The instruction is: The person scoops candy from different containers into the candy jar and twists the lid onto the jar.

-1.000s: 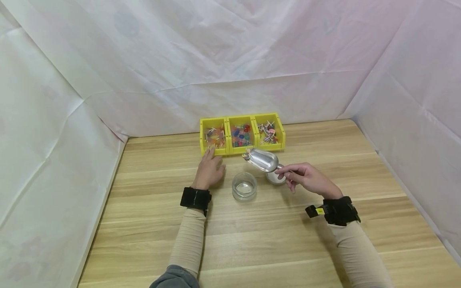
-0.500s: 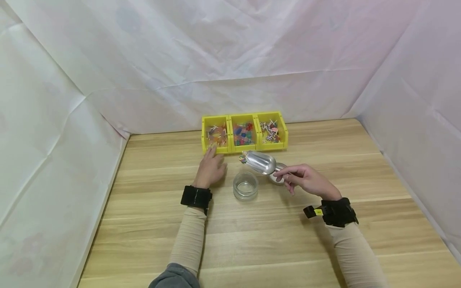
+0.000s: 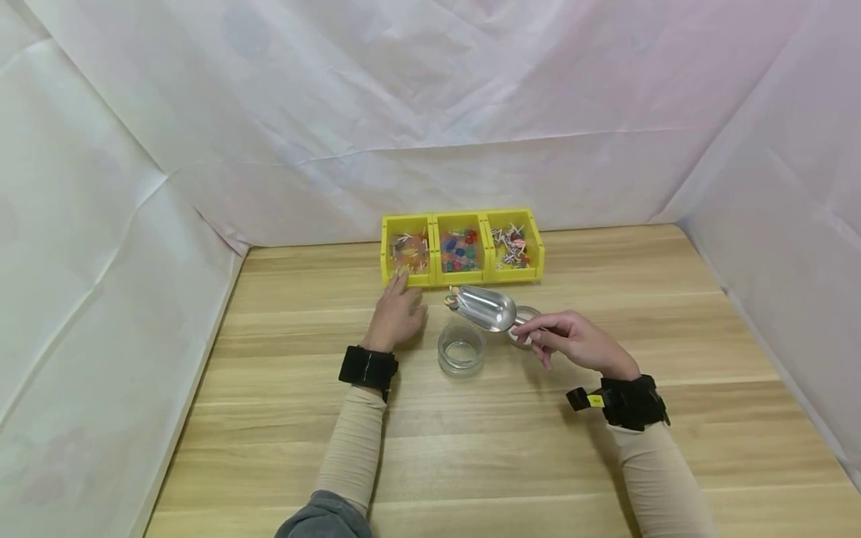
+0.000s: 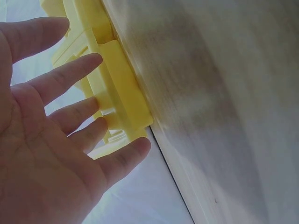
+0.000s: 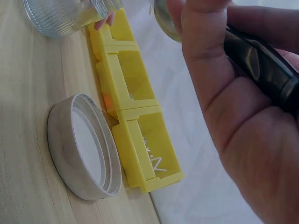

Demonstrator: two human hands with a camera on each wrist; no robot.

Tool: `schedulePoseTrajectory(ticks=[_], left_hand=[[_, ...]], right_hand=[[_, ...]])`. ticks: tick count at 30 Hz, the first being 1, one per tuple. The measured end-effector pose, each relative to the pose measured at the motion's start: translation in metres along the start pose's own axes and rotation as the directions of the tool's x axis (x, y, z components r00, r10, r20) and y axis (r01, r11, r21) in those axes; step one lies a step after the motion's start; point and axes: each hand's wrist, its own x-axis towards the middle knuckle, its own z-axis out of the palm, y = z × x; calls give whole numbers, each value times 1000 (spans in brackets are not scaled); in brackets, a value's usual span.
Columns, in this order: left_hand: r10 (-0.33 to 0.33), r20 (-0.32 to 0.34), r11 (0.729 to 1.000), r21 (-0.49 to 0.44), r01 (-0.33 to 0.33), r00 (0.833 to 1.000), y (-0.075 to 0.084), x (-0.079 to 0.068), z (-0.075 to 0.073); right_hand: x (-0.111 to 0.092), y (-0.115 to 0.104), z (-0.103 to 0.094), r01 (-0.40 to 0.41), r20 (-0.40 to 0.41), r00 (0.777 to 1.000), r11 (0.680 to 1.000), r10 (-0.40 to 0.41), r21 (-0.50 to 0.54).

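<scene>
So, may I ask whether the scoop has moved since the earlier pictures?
Yes: against the yellow bins, the scoop has shifted slightly left, towards the glass jar.

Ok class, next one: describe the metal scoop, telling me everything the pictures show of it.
The scoop looks like shiny silver metal, with a rounded, trough-like bowl and a glossy black handle. The right hand grips it by the handle, the bowl pointing left, hollow side up. In the head view, the bowl appears between the glass jar and the yellow bins. Something small and multicoloured, probably candy, sits at its tip.
</scene>
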Motion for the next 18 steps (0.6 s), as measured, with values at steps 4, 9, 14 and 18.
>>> schedulePoseTrajectory(ticks=[4,9,14,18], left_hand=[[9,5,1000,2,-9,1000,1,1,1],[14,9,1000,-5,-14,1000,3,2,1],[5,13,1000,-4,-5,1000,2,1,0],[7,6,1000,1,-7,1000,0,2,1]], right_hand=[[-2,2,0,6,10,1000,1000,-6,13],[-3,4,-3,26,21,999,1000,-26,8],[-4,3,-8,28,38,999,1000,-28,2],[-5,3,-12,22,55,998,1000,-22,-1]])
